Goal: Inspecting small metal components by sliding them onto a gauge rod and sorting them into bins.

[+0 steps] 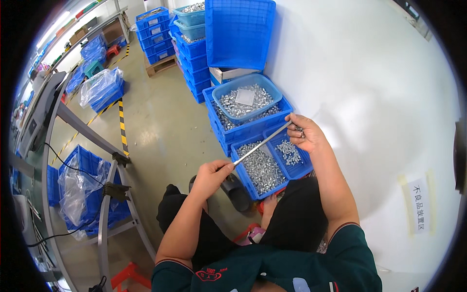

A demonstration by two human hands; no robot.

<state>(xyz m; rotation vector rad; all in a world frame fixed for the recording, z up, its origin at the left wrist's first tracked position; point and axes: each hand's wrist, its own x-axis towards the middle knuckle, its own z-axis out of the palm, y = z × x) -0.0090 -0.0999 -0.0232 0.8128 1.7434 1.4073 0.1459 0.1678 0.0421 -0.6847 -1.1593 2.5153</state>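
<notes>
A thin grey metal rod [262,144] slants up to the right between my two hands. My left hand [212,179] is closed around its lower end. Thumb and finger of my right hand [305,135] pinch the upper end, and a few small shiny metal pieces show among its curled fingers. Below the rod lies a blue bin [244,182] heaped with small silvery metal parts. Inside the bin's right side sits a blue basket [305,170] with a smaller pile of such parts. The exact shape of the parts is too small to tell.
Beyond the bin stands a blue crate [214,119] of metal parts, with a light blue tub [233,115] on top. Stacked blue crates [194,63] rise behind. A white wall [379,97] bounds the right; a grey metal frame [87,129] stands left.
</notes>
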